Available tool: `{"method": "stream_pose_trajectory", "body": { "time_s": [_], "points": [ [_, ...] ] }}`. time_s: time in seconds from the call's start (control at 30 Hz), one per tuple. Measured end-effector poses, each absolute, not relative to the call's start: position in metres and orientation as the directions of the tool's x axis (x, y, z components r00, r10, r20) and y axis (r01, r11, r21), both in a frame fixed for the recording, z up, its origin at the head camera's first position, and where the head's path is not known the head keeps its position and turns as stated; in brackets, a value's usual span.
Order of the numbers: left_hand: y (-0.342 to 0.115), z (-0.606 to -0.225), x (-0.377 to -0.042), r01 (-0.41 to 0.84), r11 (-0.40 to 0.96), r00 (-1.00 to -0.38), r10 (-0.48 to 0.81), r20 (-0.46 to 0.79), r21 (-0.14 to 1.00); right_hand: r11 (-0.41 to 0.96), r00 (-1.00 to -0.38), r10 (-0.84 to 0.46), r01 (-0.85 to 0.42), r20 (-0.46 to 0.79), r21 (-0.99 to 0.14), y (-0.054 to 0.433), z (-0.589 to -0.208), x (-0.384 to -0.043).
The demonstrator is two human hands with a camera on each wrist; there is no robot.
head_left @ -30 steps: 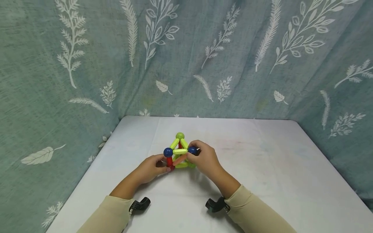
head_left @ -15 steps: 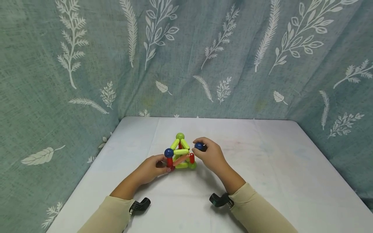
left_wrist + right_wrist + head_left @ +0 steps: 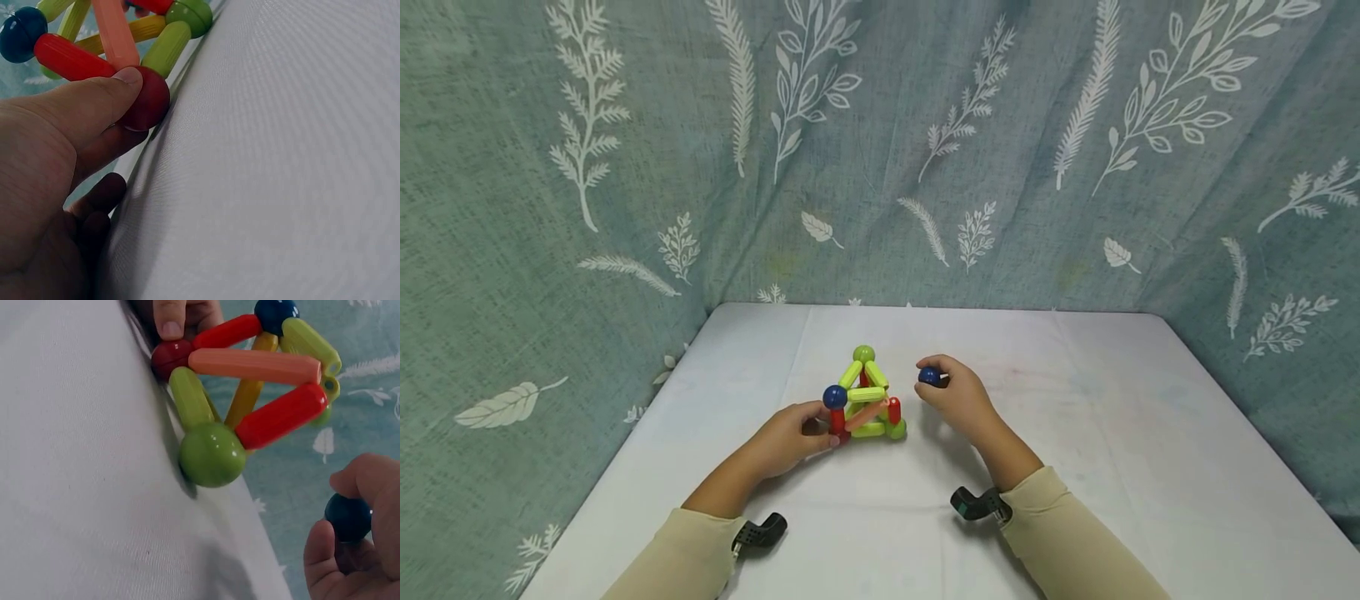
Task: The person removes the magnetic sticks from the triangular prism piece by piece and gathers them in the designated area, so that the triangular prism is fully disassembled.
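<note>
A frame of toy building rods and balls stands on the white table. Its rods are yellow-green, red and salmon, with a blue ball at the upper left corner and a green ball at the lower right. My left hand pinches the dark red ball at the lower left corner between thumb and fingers. To the right of the frame, my right hand holds a loose blue ball between thumb and fingertips, apart from it. In the right wrist view, the upper ends of a red rod and the salmon rod show uncovered.
The white-covered table spreads around the frame on all sides. A green-blue curtain with white leaf prints hangs behind it and along both sides. Each wrist wears a black camera mount.
My right hand has pulled the blue ball off the frame's upper right corner and moved right with it, baring the red rod's end. The left hand keeps its hold on the red ball.
</note>
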State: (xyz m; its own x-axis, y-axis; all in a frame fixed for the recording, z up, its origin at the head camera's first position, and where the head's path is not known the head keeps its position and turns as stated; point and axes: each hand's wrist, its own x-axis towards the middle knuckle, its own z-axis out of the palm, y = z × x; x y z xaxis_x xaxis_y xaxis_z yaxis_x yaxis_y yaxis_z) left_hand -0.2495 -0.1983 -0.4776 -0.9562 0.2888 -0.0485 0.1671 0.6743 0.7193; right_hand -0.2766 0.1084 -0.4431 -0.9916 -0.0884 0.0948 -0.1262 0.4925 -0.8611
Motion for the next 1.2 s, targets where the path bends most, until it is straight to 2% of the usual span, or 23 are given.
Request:
{"method": "stream_pose_trajectory", "body": {
  "time_s": [0.6, 0.83, 1.2],
  "points": [
    [-0.197, -0.477, -0.248, 0.16, 0.694, -0.958, 0.28, -0.059, 0.702, 0.612, -0.995, -0.1, -0.045, -0.02, -0.79, 0.151, -0.461, -0.328],
    [-0.199, -0.476, -0.252, 0.208, 0.683, -0.948, 0.318, -0.028, 0.7, 0.587, -0.996, -0.073, -0.003, -0.049, -0.809, 0.161, -0.47, -0.333],
    [-0.2, -0.477, -0.25, 0.141, 0.687, -0.963, 0.261, -0.061, 0.713, 0.573, -0.998, -0.053, 0.007, -0.045, -0.819, 0.16, -0.478, -0.337]
  ]
}}
